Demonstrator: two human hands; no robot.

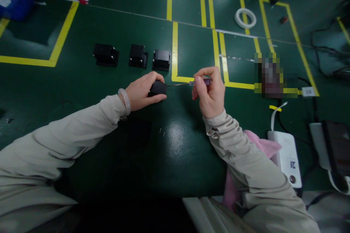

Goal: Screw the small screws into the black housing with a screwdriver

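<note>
My left hand (pixel 142 93) wraps its thumb and fingers round a small black box-shaped part (pixel 158 88) on the green table (pixel 131 174). In my right hand (pixel 209 93) is a screwdriver (pixel 201 82) with a purplish clear handle, gripped between thumb and fingers. Its thin shaft points left, and the tip meets the right side of the black part; the exact contact is too small to tell. Two tiny screws (pixel 162 132) lie on the table below the hands. Beyond my left hand stand three similar black parts (pixel 138 56) with shiny screws at their corners.
Yellow tape outlines (pixel 175 51) mark the table, with a white tape roll (pixel 245 18) at the back right. At right are a white power strip (pixel 286 156), a pink cloth (pixel 262 143), cables and a dark phone-like device (pixel 337 145). A blue bin (pixel 20 2) sits back left.
</note>
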